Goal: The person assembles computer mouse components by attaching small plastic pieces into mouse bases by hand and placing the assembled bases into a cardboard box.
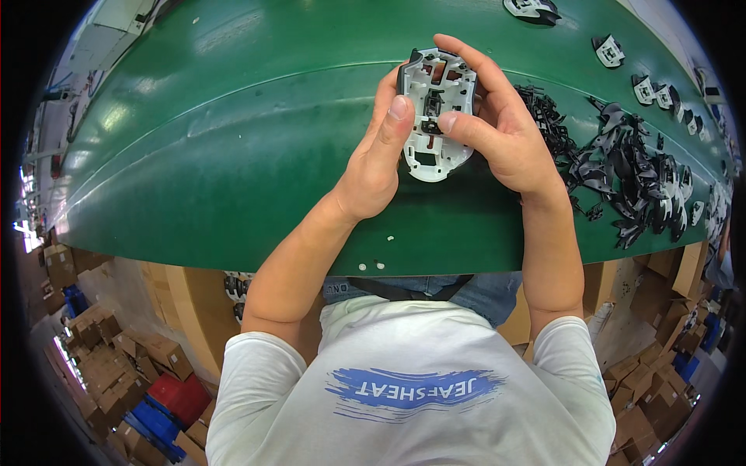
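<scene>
Above the green table, both my hands hold a computer mouse shell [439,165], its white inner side facing up and its black outer edge showing at the left. My left hand [371,167] wraps the shell's left side, with the thumb along the rim. My right hand [513,144] grips the right side, fingers curled round the far edge. The right thumb presses on a small black part [432,105] in the middle of the shell. The fingers behind the shell are partly hidden.
The green table [233,179] has a heap of small black parts [548,124] and a larger pile of black plastic pieces [622,167] at the right. White-and-black shells [608,51] lie along the far right. Small white bits [362,266] lie near the front edge. Cardboard boxes [155,353] stand below.
</scene>
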Action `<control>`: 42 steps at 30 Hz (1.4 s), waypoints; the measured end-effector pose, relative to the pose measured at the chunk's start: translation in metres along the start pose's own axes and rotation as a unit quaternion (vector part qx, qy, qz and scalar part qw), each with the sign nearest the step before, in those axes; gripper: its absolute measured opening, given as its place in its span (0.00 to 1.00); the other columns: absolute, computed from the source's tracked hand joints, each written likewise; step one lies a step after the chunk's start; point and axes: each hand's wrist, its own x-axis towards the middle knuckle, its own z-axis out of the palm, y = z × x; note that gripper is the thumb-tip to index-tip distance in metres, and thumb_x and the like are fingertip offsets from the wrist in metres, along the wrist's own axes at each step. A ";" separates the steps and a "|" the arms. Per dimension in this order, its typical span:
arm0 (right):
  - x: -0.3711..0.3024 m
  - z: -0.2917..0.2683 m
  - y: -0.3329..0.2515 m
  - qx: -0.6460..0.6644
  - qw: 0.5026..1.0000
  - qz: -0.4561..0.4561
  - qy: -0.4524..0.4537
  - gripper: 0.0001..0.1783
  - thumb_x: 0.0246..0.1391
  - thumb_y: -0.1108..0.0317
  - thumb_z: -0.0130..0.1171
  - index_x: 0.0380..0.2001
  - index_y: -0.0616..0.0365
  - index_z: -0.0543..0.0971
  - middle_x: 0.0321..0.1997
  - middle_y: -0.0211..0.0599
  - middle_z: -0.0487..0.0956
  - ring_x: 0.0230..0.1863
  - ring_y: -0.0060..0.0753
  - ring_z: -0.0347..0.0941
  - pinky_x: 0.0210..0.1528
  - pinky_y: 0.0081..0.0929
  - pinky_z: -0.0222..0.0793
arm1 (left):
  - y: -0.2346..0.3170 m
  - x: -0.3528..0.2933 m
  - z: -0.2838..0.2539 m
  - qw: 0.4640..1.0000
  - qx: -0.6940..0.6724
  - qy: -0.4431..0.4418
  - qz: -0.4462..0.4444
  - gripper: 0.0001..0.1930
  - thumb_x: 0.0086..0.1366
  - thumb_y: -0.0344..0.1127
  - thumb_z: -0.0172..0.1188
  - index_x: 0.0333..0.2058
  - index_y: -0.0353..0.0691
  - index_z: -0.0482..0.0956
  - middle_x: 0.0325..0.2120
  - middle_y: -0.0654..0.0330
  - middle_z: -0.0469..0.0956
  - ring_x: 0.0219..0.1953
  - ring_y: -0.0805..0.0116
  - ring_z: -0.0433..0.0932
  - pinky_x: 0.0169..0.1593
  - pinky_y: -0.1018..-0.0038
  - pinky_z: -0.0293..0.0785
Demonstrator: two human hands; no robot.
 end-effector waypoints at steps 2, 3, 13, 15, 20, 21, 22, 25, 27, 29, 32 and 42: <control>-0.001 0.001 0.000 -0.004 1.000 -0.008 -0.007 0.43 0.62 0.76 0.64 0.78 0.58 0.61 0.68 0.41 0.73 0.62 0.34 0.76 0.65 0.34 0.76 | -0.003 -0.001 0.001 0.999 0.016 0.028 0.016 0.33 0.85 0.59 0.32 0.75 0.41 0.55 0.68 0.54 0.70 0.68 0.61 0.74 0.69 0.62 0.72; 0.000 0.000 0.002 -0.004 1.000 -0.008 -0.007 0.43 0.62 0.76 0.64 0.78 0.58 0.61 0.68 0.41 0.73 0.62 0.34 0.76 0.65 0.34 0.76 | -0.003 -0.001 0.002 0.999 0.016 0.028 0.016 0.33 0.85 0.59 0.32 0.75 0.41 0.55 0.68 0.54 0.70 0.68 0.61 0.74 0.69 0.62 0.72; 0.007 -0.011 0.017 -0.230 0.966 -0.117 0.019 0.46 0.58 0.69 0.67 0.79 0.49 0.64 0.74 0.42 0.68 0.72 0.39 0.67 0.64 0.36 0.73 | 0.007 0.008 0.002 0.989 -0.133 0.002 -0.056 0.29 0.86 0.52 0.33 0.78 0.46 0.53 0.71 0.53 0.68 0.68 0.53 0.73 0.72 0.53 0.70; 0.005 -0.009 0.014 -0.224 0.970 -0.090 0.039 0.46 0.58 0.65 0.69 0.79 0.48 0.64 0.73 0.42 0.68 0.72 0.39 0.67 0.62 0.36 0.74 | 0.008 0.011 0.004 0.985 -0.159 0.029 -0.054 0.27 0.86 0.51 0.37 0.74 0.42 0.58 0.64 0.54 0.74 0.63 0.60 0.77 0.68 0.60 0.73; 0.004 0.011 0.007 -0.217 0.973 -0.079 0.029 0.47 0.59 0.65 0.70 0.79 0.50 0.63 0.74 0.40 0.68 0.71 0.36 0.67 0.67 0.33 0.68 | 0.024 -0.003 0.000 0.967 -0.248 0.024 -0.050 0.28 0.86 0.51 0.38 0.73 0.39 0.62 0.64 0.52 0.75 0.62 0.57 0.79 0.67 0.59 0.75; 0.003 0.020 0.006 -0.160 0.985 -0.057 0.012 0.48 0.59 0.68 0.69 0.80 0.52 0.61 0.74 0.39 0.68 0.70 0.34 0.68 0.73 0.33 0.63 | 0.028 -0.011 -0.001 0.967 -0.253 0.024 -0.031 0.28 0.86 0.51 0.38 0.73 0.39 0.63 0.64 0.52 0.76 0.61 0.56 0.80 0.67 0.58 0.76; 0.003 0.025 0.009 -0.153 0.986 -0.061 -0.006 0.48 0.59 0.68 0.69 0.80 0.52 0.61 0.74 0.39 0.68 0.70 0.34 0.68 0.73 0.33 0.63 | 0.031 -0.017 -0.001 0.969 -0.245 0.040 -0.021 0.28 0.86 0.51 0.38 0.73 0.39 0.63 0.64 0.52 0.76 0.61 0.56 0.80 0.67 0.58 0.76; 0.000 0.033 0.022 -0.112 0.986 -0.121 -0.027 0.53 0.61 0.60 0.70 0.82 0.54 0.53 0.77 0.49 0.65 0.70 0.44 0.70 0.74 0.43 0.64 | 0.037 -0.044 0.002 0.956 -0.280 0.088 -0.015 0.28 0.85 0.49 0.44 0.73 0.37 0.62 0.62 0.50 0.77 0.61 0.54 0.80 0.66 0.56 0.78; -0.009 0.038 0.012 -0.082 0.993 -0.084 -0.028 0.53 0.61 0.59 0.69 0.83 0.52 0.53 0.78 0.49 0.64 0.70 0.46 0.70 0.74 0.46 0.65 | 0.048 -0.083 -0.019 0.955 -0.282 0.087 0.004 0.31 0.84 0.53 0.46 0.73 0.35 0.61 0.65 0.44 0.74 0.64 0.46 0.78 0.69 0.52 0.74; -0.009 0.028 0.009 -0.124 0.985 -0.117 -0.028 0.44 0.67 0.55 0.63 0.79 0.58 0.61 0.75 0.50 0.70 0.70 0.46 0.71 0.76 0.44 0.62 | 0.066 -0.130 -0.058 0.972 -0.207 0.106 0.014 0.35 0.83 0.55 0.46 0.74 0.34 0.60 0.68 0.39 0.71 0.67 0.39 0.75 0.72 0.50 0.70; -0.004 0.012 0.008 -0.187 0.974 -0.120 -0.036 0.30 0.78 0.61 0.48 0.76 0.63 0.66 0.76 0.53 0.71 0.75 0.46 0.68 0.80 0.44 0.57 | 0.114 -0.239 -0.106 0.953 -0.021 0.300 0.033 0.32 0.83 0.50 0.48 0.74 0.33 0.61 0.69 0.42 0.71 0.68 0.44 0.75 0.73 0.52 0.69; 0.003 0.001 0.016 -0.274 0.957 -0.097 0.013 0.25 0.77 0.67 0.51 0.72 0.62 0.72 0.70 0.48 0.77 0.72 0.40 0.72 0.78 0.39 0.60 | -0.032 -0.582 -0.112 0.685 0.411 0.494 -0.343 0.42 0.60 0.40 0.79 0.70 0.44 0.67 0.63 0.45 0.73 0.67 0.50 0.71 0.70 0.57 0.70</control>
